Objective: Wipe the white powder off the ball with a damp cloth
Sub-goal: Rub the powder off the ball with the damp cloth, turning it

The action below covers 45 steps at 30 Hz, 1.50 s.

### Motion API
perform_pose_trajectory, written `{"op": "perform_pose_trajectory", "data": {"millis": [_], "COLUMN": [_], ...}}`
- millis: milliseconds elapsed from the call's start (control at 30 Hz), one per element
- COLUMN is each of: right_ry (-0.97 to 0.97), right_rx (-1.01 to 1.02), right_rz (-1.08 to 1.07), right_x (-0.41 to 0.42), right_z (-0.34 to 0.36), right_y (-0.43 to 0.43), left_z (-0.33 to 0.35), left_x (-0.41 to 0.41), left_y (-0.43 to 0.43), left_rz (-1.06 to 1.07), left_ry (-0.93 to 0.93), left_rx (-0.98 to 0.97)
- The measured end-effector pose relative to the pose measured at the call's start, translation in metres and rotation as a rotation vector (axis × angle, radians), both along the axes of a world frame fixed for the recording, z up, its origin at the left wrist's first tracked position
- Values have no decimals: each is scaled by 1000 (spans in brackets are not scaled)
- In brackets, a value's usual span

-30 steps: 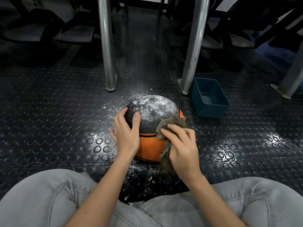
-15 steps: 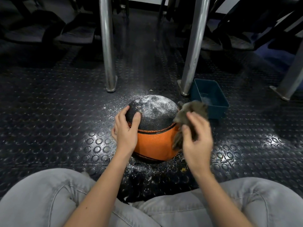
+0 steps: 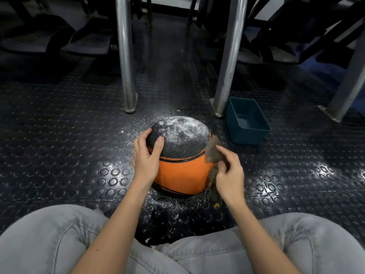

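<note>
Ball [image 3: 183, 171], powder-dusted on top, rests on floor [image 3: 79, 155], left grip [image 3: 146, 157] curled round its left side, right grip [image 3: 230, 173] pinching cloth [image 3: 212, 151] at its right side.

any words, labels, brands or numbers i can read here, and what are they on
None can be read anywhere in this view.
ball: no letters show; its black top has only a fine repeated pattern, too small to tell whether it is text.
cloth: plain.
tub: plain, no label on the sides that show.
</note>
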State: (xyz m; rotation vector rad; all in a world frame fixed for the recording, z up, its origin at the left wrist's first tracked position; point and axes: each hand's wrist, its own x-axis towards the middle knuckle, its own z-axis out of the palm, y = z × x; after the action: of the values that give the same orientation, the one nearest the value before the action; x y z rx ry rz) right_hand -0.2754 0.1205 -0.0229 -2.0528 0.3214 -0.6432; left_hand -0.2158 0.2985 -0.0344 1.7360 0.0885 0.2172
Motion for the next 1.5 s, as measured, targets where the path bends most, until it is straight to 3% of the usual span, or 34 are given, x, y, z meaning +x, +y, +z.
{"op": "perform_pose_trajectory", "data": {"millis": [67, 100, 167, 267, 333, 400, 500, 633, 767, 867, 1000, 1133, 1233, 1333, 1500], "right_ry": [196, 197, 27, -218, -96, 126, 79, -227, -305, -237, 119, 82, -83, -128, 144], "right_rx": [147, 163, 67, -136, -198, -76, -17, -223, -650, -509, -12, -65, -308, -487, -24], "right_rz": [-108, -173, -213, -89, 19, 17, -127, 67, 239, 147, -71, -48, 133, 221, -18], "right_x": [4, 5, 3, -4, -4, 0, 2, -13, -20, -12, 5, -2, -14, -13, 3], "right_z": [-10, -10, 4, 17, 5, -4, 1, 11, -13, -13, -3, 5, 12, 10, 16], "right_y": [-8, -12, -11, 3, 7, -2, -10, 21, 29, 20, -5, 6, 27, 22, -13], "left_z": [-1, -1, -2, -3, -2, -1, -3, -2, 1, 7, 10, 4, 2, 2, 2], "left_x": [0, -1, -1, -1, 0, -1, -3, -3, -5, -8, -17, -27, -28, -27, -24], "left_y": [0, 1, 2, 3, 3, 2, 1, -2, -2, -6, -13, -16, -18, -17, -13], "left_rz": [-14, -18, -16, -16, -20, -28, -17, 5, -3, -3, 43, 118, 136, 117, 160], "left_ry": [0, 3, 5, 19, 16, 19, 22, 23, 53, 99, 77, 3, -35, -52, -179], "left_rx": [13, 7, -21, -48, -40, -21, 29, 76, 116, 200, 238, 117, 79, 84, 132]}}
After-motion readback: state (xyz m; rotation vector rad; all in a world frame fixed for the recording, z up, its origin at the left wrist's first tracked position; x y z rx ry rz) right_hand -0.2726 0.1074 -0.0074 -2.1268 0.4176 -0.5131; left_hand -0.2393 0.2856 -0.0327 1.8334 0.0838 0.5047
